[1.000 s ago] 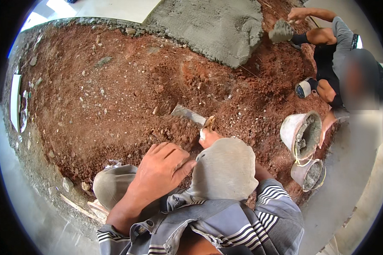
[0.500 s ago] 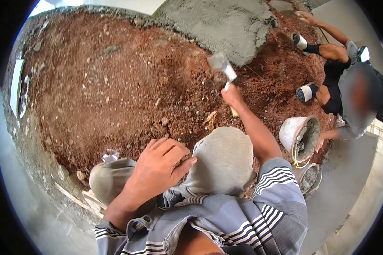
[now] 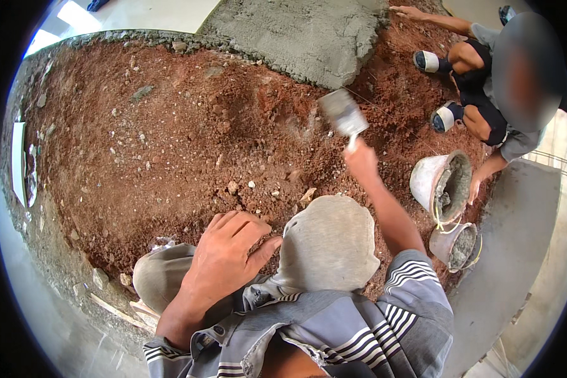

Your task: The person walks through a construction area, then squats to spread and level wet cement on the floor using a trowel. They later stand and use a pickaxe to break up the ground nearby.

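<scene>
One mortar patch is laid, most soil is bare; the right hand grips a trowel, the left hand, loosely spread, looks empty.

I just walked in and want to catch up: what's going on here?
The person's right hand grips a flat-bladed trowel, its blurred blade at or just above the red soil, near the grey cement patch. The left hand holds nothing and is by the knees. At the right, a co-worker crouches, one hand beside the larger bucket of grey mix; a smaller bucket is next to it.
</scene>
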